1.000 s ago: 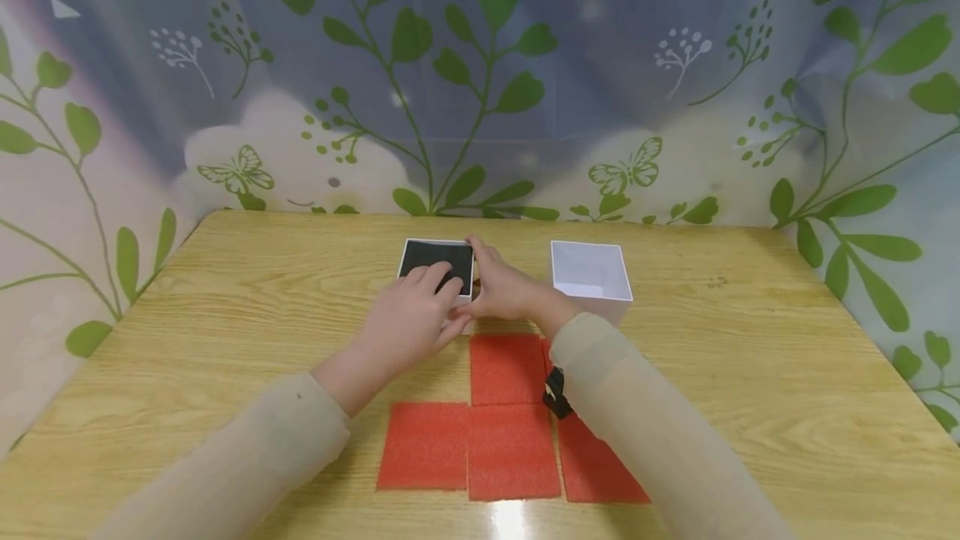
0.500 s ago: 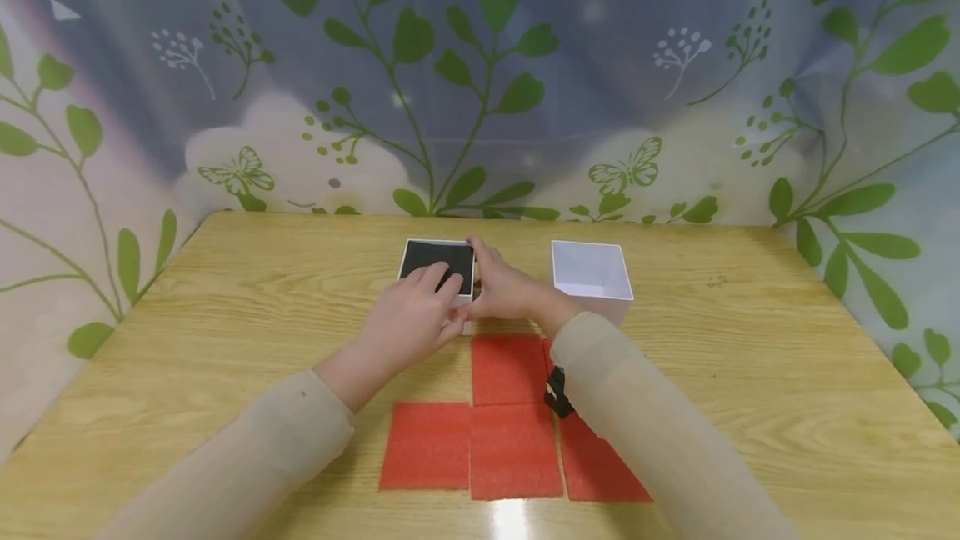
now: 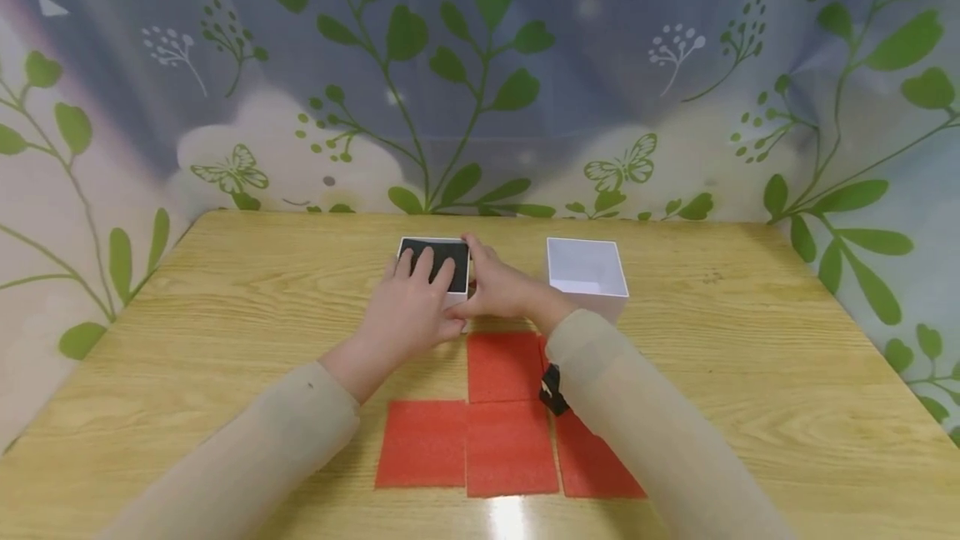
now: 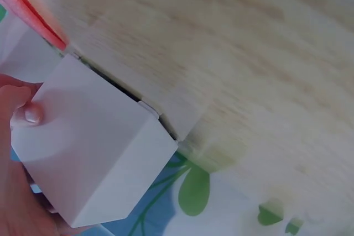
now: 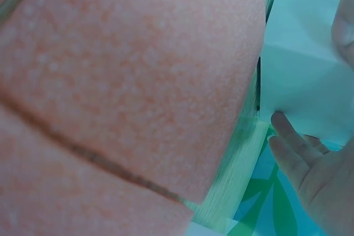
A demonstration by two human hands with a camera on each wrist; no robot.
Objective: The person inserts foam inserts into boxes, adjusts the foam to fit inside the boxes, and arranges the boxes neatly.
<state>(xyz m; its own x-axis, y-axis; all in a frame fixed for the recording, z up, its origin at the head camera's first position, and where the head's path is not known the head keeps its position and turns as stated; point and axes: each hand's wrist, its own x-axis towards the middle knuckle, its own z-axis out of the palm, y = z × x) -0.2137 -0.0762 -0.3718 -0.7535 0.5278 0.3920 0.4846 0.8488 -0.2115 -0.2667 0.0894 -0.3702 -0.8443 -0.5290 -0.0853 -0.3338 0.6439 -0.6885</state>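
A white, square-sided, open-topped box (image 4: 99, 131) stands on the pale wood-grained surface (image 3: 720, 357) near its far edge, left of the middle. A flat black panel (image 3: 438, 245) fills its mouth just below the white rim. The left hand (image 3: 409, 307) lies over the front of this box — its fingers spread out straight across the black panel, the thumb low by the front wall, so it rests there rather than clasps. The right hand (image 3: 501, 283) grasps the same box at its right side, a finger at the far right corner and the thumb round by the front.

Apart from these, to the right and beyond the right forearm, stands a second white square box (image 3: 589, 257), its open top showing pale inner walls. Nearer the person lie flat red squares of soft, speckled, felt-like material: one (image 3: 504, 367) just in front of the first box, and below it a row of three (image 3: 512, 449), edge to edge or nearly so. A sliver of another red piece shows by the right cuff, mostly hidden. Both sleeves (image 3: 277, 440) are beige; a black device (image 3: 553, 390) sits by the right cuff. Behind hangs a blue-and-white fabric (image 3: 480, 132) printed with green leaves and butterflies.
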